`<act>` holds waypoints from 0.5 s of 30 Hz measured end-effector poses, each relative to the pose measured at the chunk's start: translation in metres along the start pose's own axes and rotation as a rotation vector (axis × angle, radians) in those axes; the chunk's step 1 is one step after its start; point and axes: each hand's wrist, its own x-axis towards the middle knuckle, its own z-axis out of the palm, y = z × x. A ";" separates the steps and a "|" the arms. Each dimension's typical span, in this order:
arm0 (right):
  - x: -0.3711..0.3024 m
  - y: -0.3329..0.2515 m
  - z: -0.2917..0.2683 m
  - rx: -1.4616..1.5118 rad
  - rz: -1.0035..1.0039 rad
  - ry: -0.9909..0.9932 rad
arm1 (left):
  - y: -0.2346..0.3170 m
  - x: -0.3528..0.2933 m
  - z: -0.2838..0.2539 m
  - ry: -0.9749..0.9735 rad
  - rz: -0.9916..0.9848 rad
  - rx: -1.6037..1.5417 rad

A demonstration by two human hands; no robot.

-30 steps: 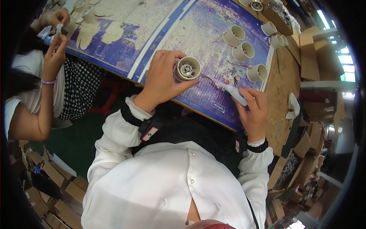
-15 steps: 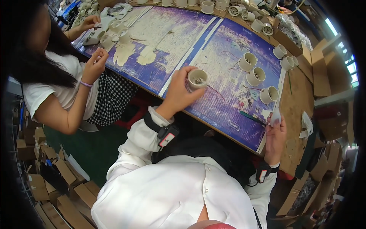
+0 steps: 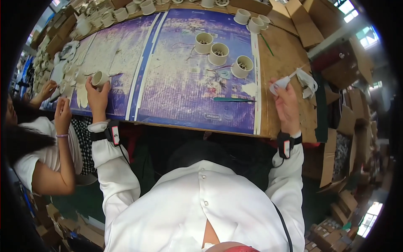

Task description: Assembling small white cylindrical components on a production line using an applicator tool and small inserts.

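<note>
At the far left, a co-worker's hands are raised at the table edge; what their fingers hold is too small to tell. Beside them, my left hand is closed around a cream cup, thumb on one side and fingers on the other. Half a second ago I had that cup out in front of me over the middle of the table; now it is over the left part, near the co-worker's cream cups. To the right, the three wired cups stand upright on the blue mat, in the same row as before. The green tweezers lie on the mat, now well clear of my fingers. My right hand pinches a white squeeze bottle, its nozzle now pointing up and right across a crumpled white wrapper on the bare wood.
</note>
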 end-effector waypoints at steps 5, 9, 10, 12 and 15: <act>0.031 0.011 -0.032 -0.538 -0.109 0.058 | -0.009 -0.001 0.013 -0.029 0.006 -0.060; 0.040 0.021 -0.049 -0.748 -0.174 0.100 | -0.003 -0.008 0.019 -0.034 0.063 -0.087; 0.041 0.021 -0.046 -0.828 -0.221 0.130 | 0.001 -0.011 0.018 -0.021 0.074 -0.071; 0.035 0.021 -0.043 -0.910 -0.266 0.164 | 0.011 -0.019 0.017 0.063 0.114 -0.008; -0.001 0.000 -0.003 -1.279 -0.614 0.585 | 0.036 -0.039 0.013 0.252 0.162 0.137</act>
